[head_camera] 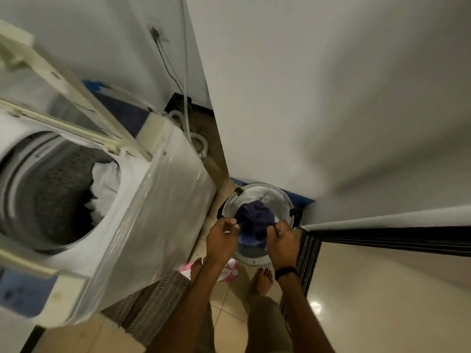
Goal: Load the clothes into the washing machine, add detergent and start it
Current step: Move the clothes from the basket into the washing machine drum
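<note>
right hand (283,240) has its grip curled tight on the edge of the dark blue garment (254,217), which sits bunched in the laundry basket (252,193) on the floor. left hand (221,236) hovers at the basket's other side with its fingers curled in, but honestly can't tell if that grip has any cloth in it. black wristband (285,272) on the right wrist. washing machine (158,200) stands just left of the basket, lid (66,98) up, with a white cloth (104,184) already in the drum (51,189). pink and white packet (230,271) lies on the tiles by the bare feet, striped mat (153,301) beside it.
</note>
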Available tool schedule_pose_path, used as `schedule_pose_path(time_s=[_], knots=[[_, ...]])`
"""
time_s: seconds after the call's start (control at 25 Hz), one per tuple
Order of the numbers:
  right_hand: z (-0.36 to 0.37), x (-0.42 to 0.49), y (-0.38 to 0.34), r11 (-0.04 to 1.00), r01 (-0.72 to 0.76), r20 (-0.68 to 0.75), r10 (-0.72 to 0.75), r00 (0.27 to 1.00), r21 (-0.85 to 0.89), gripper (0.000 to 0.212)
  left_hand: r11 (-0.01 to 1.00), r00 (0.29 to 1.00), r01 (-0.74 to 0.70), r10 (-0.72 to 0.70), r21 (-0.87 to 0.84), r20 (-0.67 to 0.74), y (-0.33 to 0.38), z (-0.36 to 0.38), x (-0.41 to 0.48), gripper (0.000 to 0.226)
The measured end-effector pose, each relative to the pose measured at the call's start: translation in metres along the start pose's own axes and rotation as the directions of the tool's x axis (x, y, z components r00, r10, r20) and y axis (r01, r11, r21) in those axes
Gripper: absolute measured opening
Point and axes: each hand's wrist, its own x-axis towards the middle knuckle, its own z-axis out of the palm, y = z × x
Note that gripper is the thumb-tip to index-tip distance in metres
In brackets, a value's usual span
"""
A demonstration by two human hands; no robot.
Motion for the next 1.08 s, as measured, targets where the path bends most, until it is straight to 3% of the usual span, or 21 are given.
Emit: schedule_pose_path(time_s=[0.32,0.56,0.68,0.84,0.96,1.0,1.08], knots=[[-0.073,-0.041,-0.086,0.987,0.140,-0.140,-0.128,0.982,0.083,0.027,0.997,0.992,-0.059,0.052,-0.058,-0.117,0.051,-0.053,-0.096,0.007],[-0.070,-0.065,-0.113,0.991,0.129,-0.184,-0.123,0.975,0.021,0.019,0.989,0.986,-0.140,0.136,-0.041,-0.093,0.080,-0.095,-0.097,0.012],[-0.062,-0.073,-0.127,0.997,0.069,-0.172,-0.071,0.983,-0.020,0.015,0.979,0.979,-0.202,0.201,-0.041,-0.024,0.088,-0.116,-0.088,0.012],[-0.055,-0.089,-0.153,0.999,-0.002,-0.292,0.017,0.956,0.054,0.021,0.952,0.949,-0.300,0.291,0.056,0.122,0.088,-0.152,-0.071,0.016],[-0.057,-0.119,-0.187,0.997,0.024,-0.411,0.006,0.912,0.068,0.022,0.916,0.914,-0.363,0.315,0.169,0.254,0.080,-0.179,-0.060,0.022],[-0.057,-0.134,-0.204,0.996,0.058,-0.450,-0.019,0.893,0.072,0.022,0.906,0.902,-0.378,0.312,0.194,0.299,0.075,-0.187,-0.055,0.032],[-0.061,-0.165,-0.243,0.988,0.144,-0.543,-0.092,0.834,0.054,0.023,0.899,0.868,-0.385,0.277,0.207,0.411,0.059,-0.198,-0.042,0.073]])
